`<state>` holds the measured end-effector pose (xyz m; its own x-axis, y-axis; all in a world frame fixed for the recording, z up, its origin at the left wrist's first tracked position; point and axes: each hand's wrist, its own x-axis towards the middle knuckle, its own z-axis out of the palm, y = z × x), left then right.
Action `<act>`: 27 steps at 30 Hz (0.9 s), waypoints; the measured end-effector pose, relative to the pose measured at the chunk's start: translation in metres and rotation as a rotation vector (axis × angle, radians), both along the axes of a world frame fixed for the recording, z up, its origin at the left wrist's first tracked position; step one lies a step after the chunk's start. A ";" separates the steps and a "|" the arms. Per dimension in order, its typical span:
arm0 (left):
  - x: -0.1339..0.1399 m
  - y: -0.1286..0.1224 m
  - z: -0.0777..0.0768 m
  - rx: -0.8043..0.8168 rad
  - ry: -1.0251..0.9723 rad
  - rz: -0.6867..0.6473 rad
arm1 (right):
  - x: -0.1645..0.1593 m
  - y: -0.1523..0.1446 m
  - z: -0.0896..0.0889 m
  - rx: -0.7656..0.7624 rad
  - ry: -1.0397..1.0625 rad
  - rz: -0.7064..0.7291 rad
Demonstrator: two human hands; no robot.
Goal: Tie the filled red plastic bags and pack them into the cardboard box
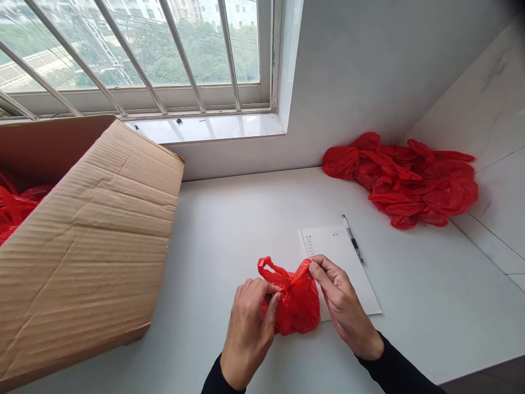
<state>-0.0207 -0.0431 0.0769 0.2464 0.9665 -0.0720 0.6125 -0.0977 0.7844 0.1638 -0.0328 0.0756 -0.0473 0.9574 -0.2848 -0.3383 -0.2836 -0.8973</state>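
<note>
A small red plastic bag [301, 309] is between my two hands over the white table, with its handles gathered at the top. My left hand [251, 320] pinches the bag near its bunched neck, thumb and forefinger closed on the plastic. Between thumb and fingers, my right hand [342, 301] grips the bag's right handle. The other handle loop stands up at the upper left of the bag. What the bag contains, if anything, is hidden. Just behind it lies a white sheet or pad of paper [348, 282] with handwriting, partly covered by the bag and my right hand.
A black-and-clear pen [353, 241] lies along the paper's right edge. Several crumpled red bags [410, 180] are heaped in the back right corner. At left stands a large cardboard box [102, 235] holding more red plastic. A barred window [164, 54] is behind the table [213, 219].
</note>
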 end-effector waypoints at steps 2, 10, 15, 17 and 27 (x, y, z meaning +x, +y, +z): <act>-0.001 -0.001 0.002 0.004 0.005 0.001 | 0.000 0.000 0.001 -0.012 0.008 0.009; 0.001 -0.005 0.005 0.027 -0.083 0.028 | 0.009 0.007 0.015 0.075 -0.215 0.181; 0.013 -0.004 0.004 0.033 -0.168 0.078 | 0.007 0.003 0.017 0.138 -0.325 0.221; 0.016 -0.002 0.001 0.002 -0.246 0.140 | 0.005 -0.001 0.014 0.159 -0.369 0.218; 0.014 0.003 0.003 -0.242 -0.482 0.310 | -0.002 -0.005 0.008 0.045 0.031 0.134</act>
<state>-0.0071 -0.0403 0.0796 0.0163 0.9684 -0.2489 0.1552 0.2434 0.9574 0.1619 -0.0375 0.0833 -0.1832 0.9538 -0.2380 -0.3276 -0.2875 -0.9000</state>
